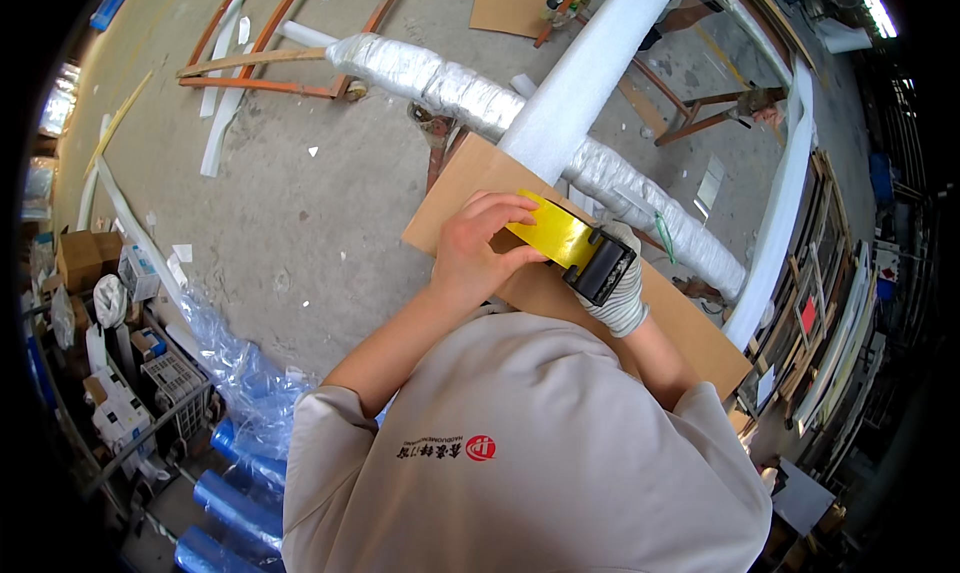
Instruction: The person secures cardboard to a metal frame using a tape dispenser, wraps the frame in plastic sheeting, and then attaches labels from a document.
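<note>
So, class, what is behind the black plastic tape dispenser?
Part of the person's right hand, in a striped white knit glove, shows; a brown cardboard sheet lies below. The dispenser hides the hand's middle.

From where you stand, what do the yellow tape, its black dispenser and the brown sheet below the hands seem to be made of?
Yellow tape: probably plastic film, smooth and glossy, judging by its bright reflections.
Black dispenser: likely hard plastic with a slight sheen, though painted metal can't be ruled out.
Brown sheet: apparently cardboard, given its flat, matt, even tan surface.
</note>
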`<state>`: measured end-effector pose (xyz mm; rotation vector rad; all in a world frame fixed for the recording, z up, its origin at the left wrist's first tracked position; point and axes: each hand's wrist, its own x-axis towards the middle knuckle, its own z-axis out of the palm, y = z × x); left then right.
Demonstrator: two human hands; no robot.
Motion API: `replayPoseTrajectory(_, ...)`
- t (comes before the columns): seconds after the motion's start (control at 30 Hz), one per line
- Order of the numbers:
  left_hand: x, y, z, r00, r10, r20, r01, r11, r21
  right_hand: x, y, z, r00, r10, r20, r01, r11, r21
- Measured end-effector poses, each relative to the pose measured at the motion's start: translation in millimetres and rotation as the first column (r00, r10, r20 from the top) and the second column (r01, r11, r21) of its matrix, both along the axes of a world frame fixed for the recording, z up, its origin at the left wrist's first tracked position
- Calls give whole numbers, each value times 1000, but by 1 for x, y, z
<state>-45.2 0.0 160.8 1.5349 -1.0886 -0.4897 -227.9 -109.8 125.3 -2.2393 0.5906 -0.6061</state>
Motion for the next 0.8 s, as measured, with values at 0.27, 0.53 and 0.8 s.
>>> replayPoseTrajectory(0.27, 2, 5, -7, 985, -102, -139, 114, 990, 84, -1, 1, -6, 998, -37, 44, 37, 999, -19)
replayPoseTrajectory(0.53, 0, 2, -6, 999, 2, -42, -2, 1000, -9, 3, 0, 1, 999, -12, 45, 13, 999, -29)
replayPoseTrajectory(0.8, 3, -4, -2, 996, -14, -89, 16, 1000, 23, 0, 2, -3, 997, -56, 48, 42, 965, 259)
